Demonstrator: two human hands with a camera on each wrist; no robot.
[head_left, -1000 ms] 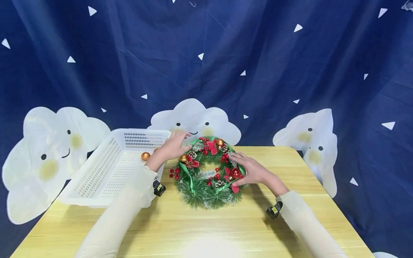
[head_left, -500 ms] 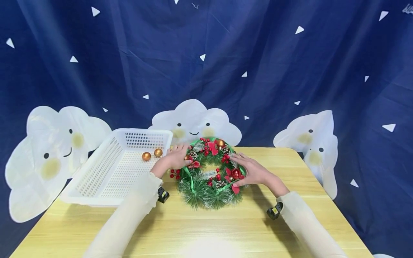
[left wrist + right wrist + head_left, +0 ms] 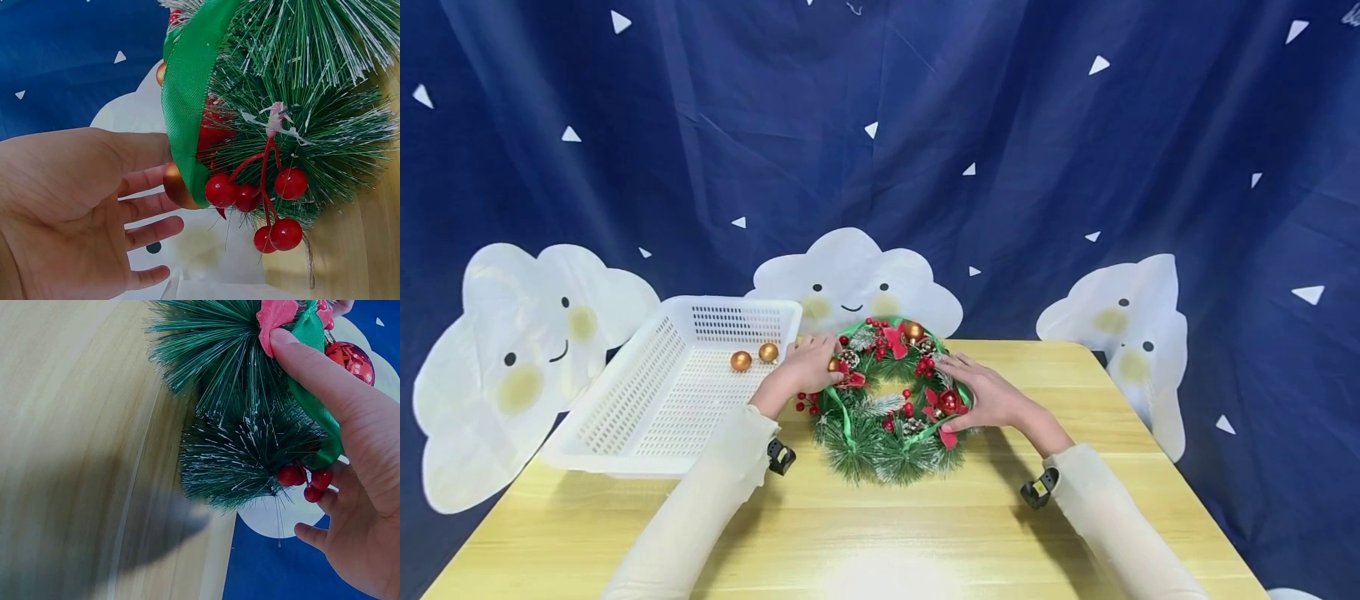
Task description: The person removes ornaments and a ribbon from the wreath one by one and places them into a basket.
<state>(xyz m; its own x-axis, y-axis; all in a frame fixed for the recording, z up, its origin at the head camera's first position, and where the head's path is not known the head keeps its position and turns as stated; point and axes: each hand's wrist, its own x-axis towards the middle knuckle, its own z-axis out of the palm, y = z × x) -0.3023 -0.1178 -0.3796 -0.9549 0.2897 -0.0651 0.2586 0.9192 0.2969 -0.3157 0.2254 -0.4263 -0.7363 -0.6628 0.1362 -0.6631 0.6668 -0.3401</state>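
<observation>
A green Christmas wreath (image 3: 853, 454) lies on the table, trimmed with red flowers, berries, pinecones, baubles and green ribbon (image 3: 189, 81). At its left side is my left hand (image 3: 805, 367), thumb and index finger pinching a gold bauble (image 3: 179, 186) partly covered by ribbon. The other fingers stretch out loosely. A red berry sprig (image 3: 285, 234) hangs beside them. My right hand (image 3: 992, 398) holds the wreath's right side. Its thumb presses a red petal (image 3: 275, 322), near a shiny red bauble (image 3: 356, 361), while the other fingers reach round the far side.
A white perforated plastic basket (image 3: 602, 467) stands at the left of the wooden table (image 3: 865, 533), close to the left forearm. Two gold baubles, a left one (image 3: 741, 361) and a right one (image 3: 768, 352), lie inside it. Behind hangs a blue curtain (image 3: 880, 108) with white clouds.
My left hand has come down from above the basket's right edge onto the gold bauble at the wreath's left, uncovering the second bauble in the basket. The right hand stays on the wreath.
</observation>
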